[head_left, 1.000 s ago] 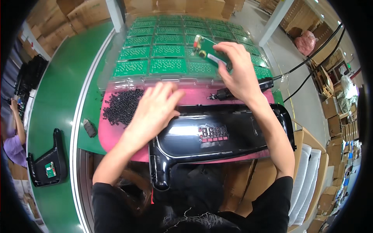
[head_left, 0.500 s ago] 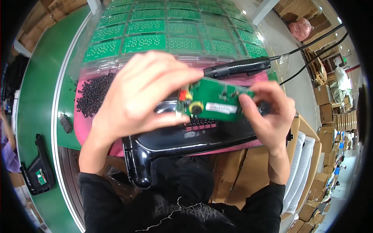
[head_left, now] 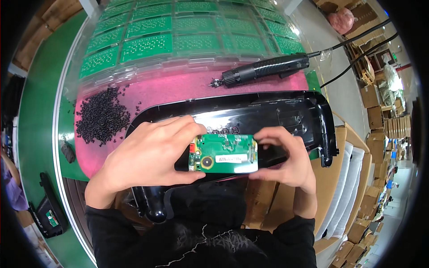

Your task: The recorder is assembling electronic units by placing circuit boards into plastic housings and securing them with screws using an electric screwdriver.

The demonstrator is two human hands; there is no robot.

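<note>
Between my two hands I hold a green circuit board point(head_left: 228, 147) level, its component side facing up, with a white label, a red connector and a round yellow-ringed part. My left hand point(head_left: 152, 152) pinches its left end, thumb at the near corner and fingers at the far one. My right hand point(head_left: 286, 156) grips the right end the same way. Below the board lies a glossy black plastic housing point(head_left: 187, 107), shaped like a shallow shell with a rounded arm at each end. Part of its middle is hidden by the board and my hands.
A pink mat point(head_left: 156, 89) carries a pile of small black screws point(head_left: 103, 115) and a black electric screwdriver point(head_left: 266, 70), its cord running right. Behind stand clear trays point(head_left: 178, 60) of green boards. Another black housing point(head_left: 47, 210) sits far left. Cardboard point(head_left: 330, 178) is at the right.
The circuit board has come down and nearer to me, turning from tilted to level. Both hands moved with it, and the left hand now grips its end more fully.
</note>
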